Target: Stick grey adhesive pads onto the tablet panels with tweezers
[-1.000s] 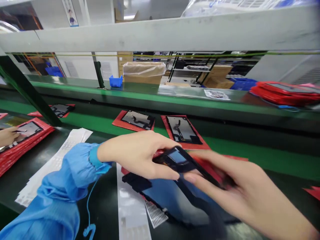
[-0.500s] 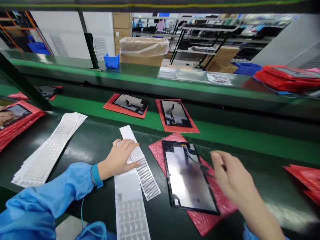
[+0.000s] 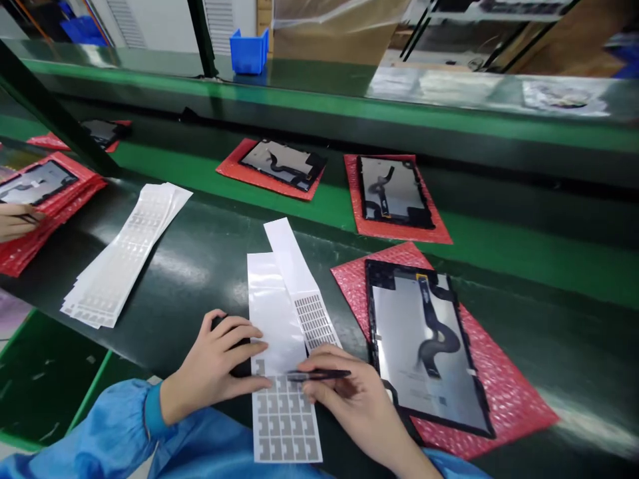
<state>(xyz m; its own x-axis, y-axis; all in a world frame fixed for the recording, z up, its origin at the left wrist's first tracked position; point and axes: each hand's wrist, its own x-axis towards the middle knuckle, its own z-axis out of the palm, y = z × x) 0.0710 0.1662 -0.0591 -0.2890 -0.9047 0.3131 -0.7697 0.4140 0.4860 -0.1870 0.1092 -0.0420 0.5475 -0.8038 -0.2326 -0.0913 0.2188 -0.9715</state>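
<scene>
My left hand [image 3: 217,362] lies with its fingers spread on the left edge of a white sheet of grey die-cut stickers [image 3: 287,426]. In my right hand [image 3: 357,402] a pair of dark tweezers [image 3: 327,374] is pinched, its tips over the top rows of those stickers. A second strip with small grey rectangular stickers [image 3: 315,319] overlaps the sheet's upper right, partly behind my right fingers. To the right, a display panel [image 3: 399,339] with a black frame and a curved dark flex cable [image 3: 439,336] rests on a red bubble-wrap bag [image 3: 504,392].
Two more panels on red bags, a left one [image 3: 282,163] and a right one [image 3: 394,189], lie on the green belt. A fanned stack of sticker sheets [image 3: 130,249] is at left. Another person's hand [image 3: 17,221] is by stacked red bags [image 3: 64,203]. A green bin [image 3: 44,379] stands below.
My right hand has moved left from the panel to the sticker sheet. My left hand has slid down towards the sheet's grey stickers. The view has tilted downward.
</scene>
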